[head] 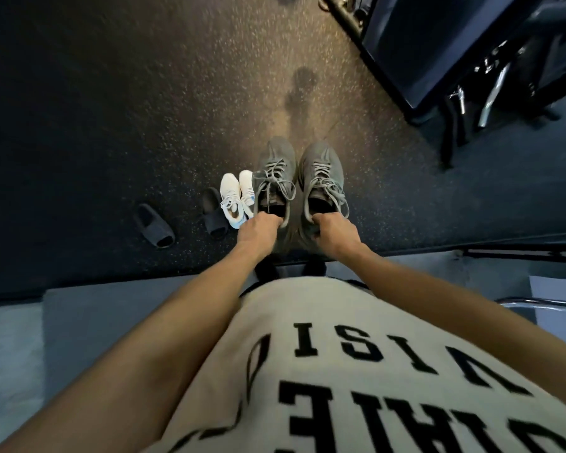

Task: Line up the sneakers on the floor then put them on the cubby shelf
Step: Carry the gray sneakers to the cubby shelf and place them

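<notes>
Two grey sneakers with grey laces hang side by side in front of me, toes pointing away. My left hand [258, 232] grips the heel collar of the left grey sneaker [275, 171]. My right hand [335, 233] grips the heel collar of the right grey sneaker [322, 176]. Both look lifted above the dark speckled floor [144, 109]. A pair of white sneakers [234, 197] stands together on the floor just left of the grey pair. No cubby shelf is in view.
Two black slides lie on the floor, one [154, 230] far left and one [213, 210] against the white sneakers. Dark gym equipment [455, 60] with metal bars fills the upper right. A blue-grey carpet edge [79, 308] runs under my arms.
</notes>
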